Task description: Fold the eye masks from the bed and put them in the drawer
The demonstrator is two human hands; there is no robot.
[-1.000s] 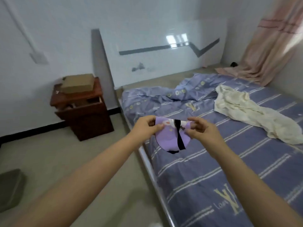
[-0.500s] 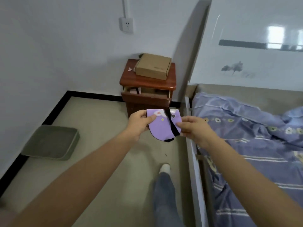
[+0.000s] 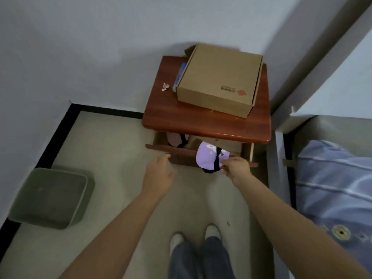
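Note:
My right hand (image 3: 236, 167) pinches a folded purple eye mask (image 3: 209, 157) with a black strap, holding it over the front edge of the drawer (image 3: 177, 154). The drawer of the reddish wooden nightstand (image 3: 203, 121) is pulled partly out. Inside it, at the left, lies a pink eye mask (image 3: 174, 139) with a black strap. My left hand (image 3: 159, 174) hovers just in front of the drawer front, fingers apart, holding nothing.
A cardboard box (image 3: 218, 79) covers most of the nightstand top, with small pink scraps (image 3: 165, 87) beside it. A grey-green bin (image 3: 51, 196) stands on the floor at left. The bed with blue striped bedding (image 3: 334, 190) is at right. My feet (image 3: 195, 236) are below.
I have stepped up to the nightstand and now look down on it. My left hand let go of the purple mask; my right hand alone carried it to the drawer.

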